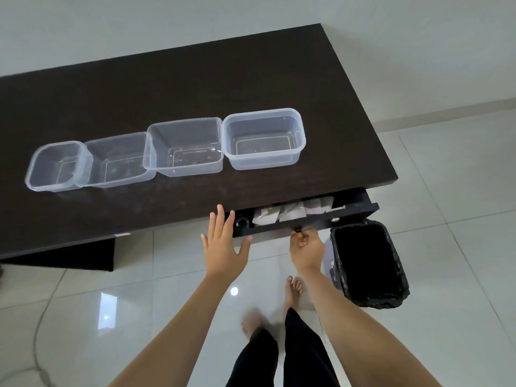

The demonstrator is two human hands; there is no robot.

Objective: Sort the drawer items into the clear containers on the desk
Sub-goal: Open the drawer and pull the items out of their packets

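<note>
Several clear plastic containers stand in a row on the dark desk (167, 88): a small one (55, 166) at the left, then a second (118, 160), a third (184, 148), and a squarer tub (264, 138) at the right. All look empty. Under the desk's front edge the drawer (354, 212) is partly open, showing white packets (290, 213) and a small dark round item (242, 221). My right hand (305, 248) is shut on the drawer handle (299, 233). My left hand (224, 241) hovers open, fingers spread, at the desk's front edge left of the drawer.
A bin (368, 263) lined with a black bag stands on the tiled floor just right of the drawer. My bare feet (293, 289) and dark trousers are below. A white wall runs behind the desk.
</note>
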